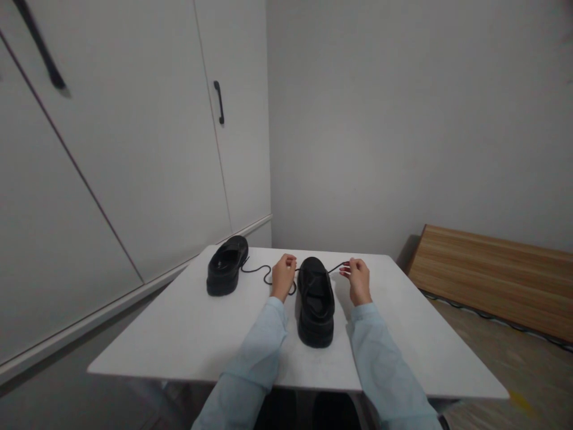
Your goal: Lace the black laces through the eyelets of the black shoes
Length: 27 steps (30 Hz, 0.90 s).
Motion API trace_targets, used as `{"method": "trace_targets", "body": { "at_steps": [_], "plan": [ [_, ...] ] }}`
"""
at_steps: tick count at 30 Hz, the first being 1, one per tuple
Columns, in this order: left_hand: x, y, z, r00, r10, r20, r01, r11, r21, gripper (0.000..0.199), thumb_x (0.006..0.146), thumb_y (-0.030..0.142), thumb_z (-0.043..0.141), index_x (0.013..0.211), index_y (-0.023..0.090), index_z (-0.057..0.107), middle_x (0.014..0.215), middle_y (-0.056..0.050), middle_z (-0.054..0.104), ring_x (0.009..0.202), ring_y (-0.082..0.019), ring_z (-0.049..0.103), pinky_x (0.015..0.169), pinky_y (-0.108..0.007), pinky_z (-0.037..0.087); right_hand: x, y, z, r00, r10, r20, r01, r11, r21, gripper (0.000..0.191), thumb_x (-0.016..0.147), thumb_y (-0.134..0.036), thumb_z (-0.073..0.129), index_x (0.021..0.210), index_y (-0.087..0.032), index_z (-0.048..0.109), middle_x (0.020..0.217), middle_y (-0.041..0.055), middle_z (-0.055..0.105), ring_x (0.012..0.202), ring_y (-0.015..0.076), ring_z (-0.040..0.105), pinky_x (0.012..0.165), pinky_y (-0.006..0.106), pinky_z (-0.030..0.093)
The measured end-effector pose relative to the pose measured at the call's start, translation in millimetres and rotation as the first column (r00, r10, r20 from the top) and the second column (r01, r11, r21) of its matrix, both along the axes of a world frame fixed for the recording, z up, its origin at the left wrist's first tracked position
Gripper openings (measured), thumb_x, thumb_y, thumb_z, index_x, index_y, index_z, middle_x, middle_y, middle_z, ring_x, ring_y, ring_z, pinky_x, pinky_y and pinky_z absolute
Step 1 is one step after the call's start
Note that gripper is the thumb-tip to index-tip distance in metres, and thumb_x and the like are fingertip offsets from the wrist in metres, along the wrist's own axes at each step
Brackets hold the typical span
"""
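A black shoe [316,327] stands on the white table between my two hands, its heel toward me. To its right, my right hand [357,279] pinches a dark shoelace [336,267] that runs taut from the top of the shoe. On the other side, my left hand [283,276] is closed with its fingertips together, close to the shoe's left edge. A lace passes at its fingers, and a loose loop of it hangs below them. The second black shoe [222,280] sits farther left, with a wavy black lace [257,269] trailing from it toward my left hand.
The white table [188,340] reaches back toward a grey wall [358,119]. White cabinets with dark handles [219,103] line the left side. On the right, a wood-grain board [487,275] leans beyond the table, with a dark cable [496,321] along its lower edge.
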State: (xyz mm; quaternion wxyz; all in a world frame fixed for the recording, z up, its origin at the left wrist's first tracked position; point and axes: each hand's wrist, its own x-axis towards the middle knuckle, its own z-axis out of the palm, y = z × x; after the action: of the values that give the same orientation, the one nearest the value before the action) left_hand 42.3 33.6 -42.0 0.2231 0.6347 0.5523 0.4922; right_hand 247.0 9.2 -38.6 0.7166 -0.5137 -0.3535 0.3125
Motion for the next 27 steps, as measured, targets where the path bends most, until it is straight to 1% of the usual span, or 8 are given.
{"method": "trace_targets", "body": {
  "at_steps": [2, 4, 8, 12, 16, 19, 24, 27],
  "plan": [
    [-6, 0, -2.2, 0.976, 0.121, -0.179, -0.129, 0.991, -0.032, 0.014, 0.082, 0.017, 0.049, 0.091, 0.020, 0.059, 0.091, -0.004, 0.067, 0.089, -0.016, 0.062, 0.082, -0.028, 0.044, -1, -2, 3.6, 1.000, -0.001, -0.027, 0.003, 0.996, 0.088, 0.037, 0.070, -0.055, 0.059, 0.072, -0.020, 0.048, 0.074, 0.0000, 0.060, 0.058, 0.0106, 0.060, 0.056, 0.026, 0.051],
    [-10, -2, -3.6, 0.927, 0.197, -0.320, -0.223, 0.974, -0.048, 0.014, 0.082, 0.018, 0.050, 0.092, 0.022, 0.059, 0.096, -0.005, 0.066, 0.095, -0.020, 0.059, 0.083, -0.032, 0.042, -4, -5, 8.3, 0.999, 0.030, -0.043, -0.023, 0.988, 0.150, 0.036, 0.072, -0.055, 0.058, 0.077, -0.021, 0.047, 0.079, -0.0003, 0.061, 0.060, 0.0110, 0.062, 0.058, 0.027, 0.053],
    [-14, -6, -6.0, 0.839, 0.279, -0.468, -0.339, 0.940, -0.047, 0.017, 0.083, 0.024, 0.051, 0.098, 0.024, 0.058, 0.106, -0.008, 0.060, 0.104, -0.026, 0.052, 0.085, -0.037, 0.039, -10, -12, 16.7, 0.996, 0.082, -0.024, -0.076, 0.977, 0.201, 0.036, 0.076, -0.056, 0.056, 0.081, -0.022, 0.045, 0.081, -0.0023, 0.060, 0.055, 0.0101, 0.062, 0.053, 0.026, 0.051],
    [-16, -6, -10.6, 0.797, 0.298, -0.526, -0.370, 0.929, -0.033, 0.021, 0.083, 0.025, 0.051, 0.103, 0.022, 0.057, 0.110, -0.010, 0.055, 0.106, -0.027, 0.050, 0.088, -0.037, 0.037, -12, -16, 20.2, 0.997, 0.057, 0.051, -0.067, 0.969, 0.237, 0.036, 0.078, -0.055, 0.055, 0.078, -0.020, 0.046, 0.074, -0.0040, 0.055, 0.046, 0.0067, 0.056, 0.047, 0.022, 0.046],
    [-18, -4, -13.9, 0.782, 0.270, -0.561, -0.355, 0.934, -0.046, 0.026, 0.085, 0.018, 0.044, 0.107, 0.021, 0.056, 0.111, -0.011, 0.055, 0.101, -0.025, 0.052, 0.083, -0.034, 0.039, -12, -16, 20.8, 0.995, 0.029, 0.094, -0.053, 0.964, 0.259, 0.036, 0.078, -0.054, 0.056, 0.072, -0.020, 0.047, 0.065, -0.0059, 0.050, 0.043, 0.0059, 0.051, 0.042, 0.020, 0.040],
    [-19, -5, -13.0, 0.769, 0.271, -0.580, -0.362, 0.931, -0.045, 0.029, 0.084, 0.013, 0.042, 0.108, 0.020, 0.057, 0.111, -0.013, 0.054, 0.103, -0.026, 0.051, 0.082, -0.034, 0.039, -12, -16, 21.7, 0.994, 0.020, 0.112, -0.050, 0.960, 0.276, 0.035, 0.079, -0.052, 0.056, 0.070, -0.020, 0.047, 0.060, -0.0072, 0.047, 0.038, 0.0045, 0.044, 0.038, 0.019, 0.034],
    [-22, -6, -12.9, 0.713, 0.335, -0.617, -0.449, 0.893, -0.035, 0.029, 0.084, 0.013, 0.039, 0.106, 0.019, 0.057, 0.110, -0.014, 0.055, 0.104, -0.029, 0.051, 0.083, -0.038, 0.037, -11, -18, 27.1, 0.998, 0.059, -0.005, -0.054, 0.942, 0.331, 0.032, 0.079, -0.047, 0.059, 0.069, -0.020, 0.046, 0.060, -0.0076, 0.048, 0.033, 0.0019, 0.036, 0.032, 0.018, 0.024],
    [-25, -4, -15.2, 0.706, 0.306, -0.639, -0.432, 0.901, -0.045, 0.030, 0.084, 0.011, 0.037, 0.107, 0.017, 0.056, 0.105, -0.015, 0.058, 0.101, -0.028, 0.054, 0.083, -0.038, 0.036, -8, -20, 30.9, 0.996, 0.057, -0.065, -0.031, 0.936, 0.350, 0.030, 0.076, -0.045, 0.062, 0.069, -0.019, 0.047, 0.061, -0.0072, 0.049, 0.033, 0.0023, 0.038, 0.031, 0.018, 0.025]
  ]
}}
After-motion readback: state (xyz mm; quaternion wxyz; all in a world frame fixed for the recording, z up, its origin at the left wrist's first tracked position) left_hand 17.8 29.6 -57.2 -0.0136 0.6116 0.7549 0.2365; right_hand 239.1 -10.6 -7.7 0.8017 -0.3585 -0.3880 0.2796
